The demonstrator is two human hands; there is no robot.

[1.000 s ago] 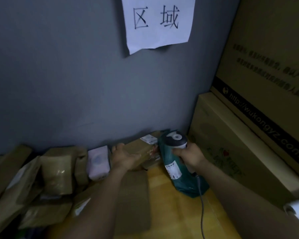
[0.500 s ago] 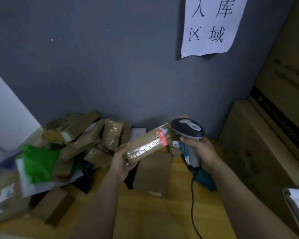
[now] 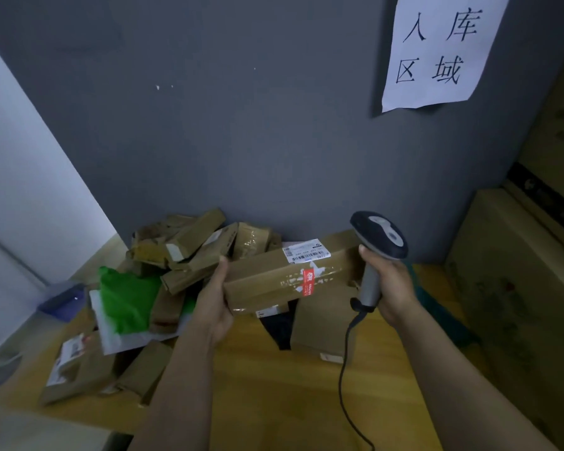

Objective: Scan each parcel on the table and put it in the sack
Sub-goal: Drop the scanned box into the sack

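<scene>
While the head view looks down on the wooden table (image 3: 274,402), I log one long brown cardboard parcel (image 3: 274,284) held up off it, between the two hands.

Left hand (image 3: 214,304): grips the parcel's left end, thumb on the upper face, palm under the near edge. The other fingers are hidden behind the box.

Parcel: roughly level, rising a little toward the right. A white barcode label (image 3: 306,252) sits on the upper face near the right end. A red sticker (image 3: 308,283) sits on the taped near face.

Right hand (image 3: 393,284): wrapped round the grey handle of the scanner (image 3: 380,242), just beside the parcel's right end. I cannot tell whether scanner and box touch. The dark scanner head sits just right of the label. Its cable (image 3: 344,369) trails from the handle base down across the table toward me.

The hands are apart, each clamped on its own item.

Surroundings:
- A flat cardboard parcel (image 3: 323,327) lies on the table under the held one.
- A heap of brown parcels (image 3: 189,252) rests against the grey wall (image 3: 241,125) at left, with a green bag (image 3: 127,301) in front of it.
- A paper sign (image 3: 437,50) hangs on the wall at upper right.
- Large cartons (image 3: 518,288) stand to the right of the table.
</scene>
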